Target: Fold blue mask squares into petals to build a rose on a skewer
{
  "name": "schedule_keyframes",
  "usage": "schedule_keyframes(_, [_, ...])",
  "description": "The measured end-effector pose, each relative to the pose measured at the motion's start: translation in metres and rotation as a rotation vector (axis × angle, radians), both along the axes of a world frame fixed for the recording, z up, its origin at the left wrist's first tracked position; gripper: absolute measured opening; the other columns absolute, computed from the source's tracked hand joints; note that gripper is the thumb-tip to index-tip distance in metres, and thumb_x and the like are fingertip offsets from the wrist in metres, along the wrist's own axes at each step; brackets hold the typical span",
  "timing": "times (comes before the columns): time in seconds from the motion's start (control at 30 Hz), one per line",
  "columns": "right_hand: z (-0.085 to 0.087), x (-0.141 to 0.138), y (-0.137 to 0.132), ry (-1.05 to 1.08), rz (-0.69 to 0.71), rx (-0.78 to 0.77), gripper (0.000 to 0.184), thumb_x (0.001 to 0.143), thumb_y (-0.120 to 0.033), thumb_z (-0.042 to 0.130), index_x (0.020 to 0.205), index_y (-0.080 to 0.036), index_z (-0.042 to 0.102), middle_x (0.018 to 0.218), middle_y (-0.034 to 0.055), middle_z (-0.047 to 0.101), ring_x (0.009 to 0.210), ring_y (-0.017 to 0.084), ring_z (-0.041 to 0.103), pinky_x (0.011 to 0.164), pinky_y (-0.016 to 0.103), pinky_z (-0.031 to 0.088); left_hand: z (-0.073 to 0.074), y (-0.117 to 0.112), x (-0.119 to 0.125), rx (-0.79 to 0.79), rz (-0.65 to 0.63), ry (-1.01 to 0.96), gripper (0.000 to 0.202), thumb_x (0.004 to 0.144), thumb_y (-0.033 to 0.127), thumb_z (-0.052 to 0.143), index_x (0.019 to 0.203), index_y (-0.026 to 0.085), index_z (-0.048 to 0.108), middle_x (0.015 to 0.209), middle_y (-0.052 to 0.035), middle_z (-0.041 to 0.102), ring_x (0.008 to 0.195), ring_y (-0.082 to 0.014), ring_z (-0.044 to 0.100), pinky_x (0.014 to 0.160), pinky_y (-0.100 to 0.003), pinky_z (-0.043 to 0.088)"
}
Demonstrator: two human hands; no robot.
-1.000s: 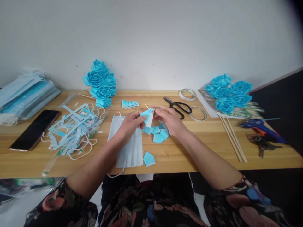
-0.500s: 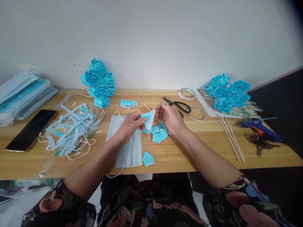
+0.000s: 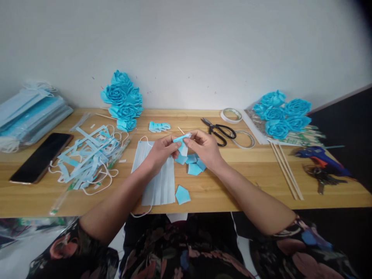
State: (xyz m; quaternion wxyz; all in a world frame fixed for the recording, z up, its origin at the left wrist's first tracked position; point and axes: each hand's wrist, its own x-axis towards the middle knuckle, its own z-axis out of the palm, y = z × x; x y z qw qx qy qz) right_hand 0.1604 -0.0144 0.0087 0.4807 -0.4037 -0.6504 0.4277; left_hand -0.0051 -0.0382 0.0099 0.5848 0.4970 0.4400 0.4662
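Note:
Between my two hands is a blue-and-white petal piece (image 3: 183, 145), cut from mask fabric, with its upper edge folded over. My left hand (image 3: 162, 152) pinches its left side between thumb and fingers. On the right side, my right hand (image 3: 206, 149) grips the same piece near the fold. Several cut blue pieces (image 3: 194, 166) lie just under the hands, and a thin wooden stick (image 3: 181, 130) pokes out behind them. A pleated face mask (image 3: 158, 186) lies partly beneath my left forearm. One five-sided blue piece (image 3: 182, 194) rests apart near the front edge.
Black-handled scissors (image 3: 222, 131) and tape rolls (image 3: 231, 115) lie behind my right hand. To the right are blue fabric flowers (image 3: 281, 112), wooden sticks (image 3: 286, 170) and a glue gun (image 3: 322, 158). Mask scraps (image 3: 87, 155), a phone (image 3: 40, 157) and stacked masks (image 3: 31, 112) occupy the left.
My right hand has closed on the petal piece, whose top edge is now folded over; before, it stood up as a pointed shape. The view has shifted slightly.

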Motion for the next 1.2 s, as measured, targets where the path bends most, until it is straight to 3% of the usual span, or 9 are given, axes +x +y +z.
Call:
schedule_keyframes(0.17, [0.004, 0.003, -0.003, -0.192, -0.079, 0.277, 0.009, 0.086, -0.025, 0.061, 0.084, -0.021, 0.068, 0.073, -0.0011, 0.066, 0.068, 0.012, 0.06, 0.066, 0.026, 0.048, 0.0, 0.0, -0.002, -0.02, -0.017, -0.054, 0.021, 0.077, 0.032, 0.066, 0.067, 0.015, 0.057, 0.056, 0.0003, 0.059, 0.053, -0.0093, 0.051, 0.057, -0.023, 0.04])
schedule_keyframes(0.33, [0.004, 0.006, -0.001, -0.366, -0.087, 0.635, 0.014, 0.089, -0.019, 0.057, 0.089, -0.021, 0.071, 0.079, 0.0026, 0.072, 0.075, 0.016, 0.064, 0.073, 0.032, 0.05, 0.003, 0.0, -0.002, -0.07, -0.03, -0.158, 0.019, 0.074, 0.031, 0.068, 0.073, 0.014, 0.061, 0.059, 0.0001, 0.059, 0.054, -0.0098, 0.053, 0.056, -0.023, 0.042])
schedule_keyframes(0.47, [0.005, 0.009, -0.002, -0.384, -0.005, 0.687, 0.022, 0.091, -0.017, 0.053, 0.1, -0.021, 0.072, 0.089, 0.0055, 0.075, 0.082, 0.018, 0.066, 0.078, 0.035, 0.051, 0.001, 0.001, -0.003, -0.07, -0.035, -0.209, 0.019, 0.074, 0.032, 0.069, 0.074, 0.014, 0.061, 0.062, -0.0004, 0.059, 0.055, -0.0098, 0.053, 0.057, -0.023, 0.044])
schedule_keyframes(0.57, [0.008, 0.011, -0.005, -0.298, 0.052, 0.549, 0.025, 0.095, -0.023, 0.05, 0.104, -0.023, 0.073, 0.096, 0.0047, 0.075, 0.087, 0.018, 0.067, 0.083, 0.036, 0.052, 0.0, 0.002, -0.004, -0.065, -0.03, -0.203, 0.019, 0.076, 0.031, 0.068, 0.073, 0.015, 0.059, 0.061, -0.0002, 0.059, 0.055, -0.0097, 0.054, 0.057, -0.023, 0.044])
schedule_keyframes(0.7, [0.006, 0.009, -0.004, 0.004, 0.122, 0.122, 0.03, 0.097, -0.041, 0.048, 0.101, -0.023, 0.072, 0.096, 0.004, 0.074, 0.089, 0.019, 0.068, 0.08, 0.034, 0.055, 0.0, 0.002, -0.004, -0.062, -0.028, -0.188, 0.018, 0.077, 0.03, 0.066, 0.072, 0.016, 0.057, 0.06, 0.0004, 0.058, 0.054, -0.0094, 0.053, 0.056, -0.023, 0.043])
schedule_keyframes(0.87, [0.0, 0.004, 0.004, 0.329, 0.176, -0.342, 0.034, 0.088, -0.054, 0.059, 0.083, -0.022, 0.069, 0.076, 0.0019, 0.07, 0.075, 0.018, 0.067, 0.072, 0.033, 0.056, 0.0, 0.002, -0.004, -0.052, -0.04, -0.152, 0.019, 0.077, 0.031, 0.066, 0.07, 0.016, 0.055, 0.058, 0.001, 0.058, 0.053, -0.0092, 0.052, 0.055, -0.023, 0.041])
schedule_keyframes(1.03, [0.005, 0.004, 0.001, 0.358, 0.206, -0.46, 0.03, 0.08, -0.049, 0.071, 0.073, -0.021, 0.064, 0.069, -0.0016, 0.066, 0.065, 0.014, 0.063, 0.067, 0.029, 0.054, -0.002, 0.002, -0.004, -0.015, -0.059, -0.06, 0.024, 0.075, 0.034, 0.07, 0.069, 0.016, 0.056, 0.057, 0.001, 0.059, 0.054, -0.0097, 0.053, 0.057, -0.024, 0.041])
schedule_keyframes(1.2, [0.01, 0.007, -0.002, 0.21, 0.233, -0.394, 0.03, 0.079, -0.051, 0.071, 0.075, -0.021, 0.066, 0.07, -0.0022, 0.064, 0.066, 0.013, 0.061, 0.069, 0.029, 0.054, -0.003, 0.002, -0.003, -0.012, -0.054, -0.034, 0.024, 0.075, 0.036, 0.071, 0.071, 0.016, 0.058, 0.057, 0.0014, 0.059, 0.053, -0.0093, 0.053, 0.058, -0.024, 0.041])
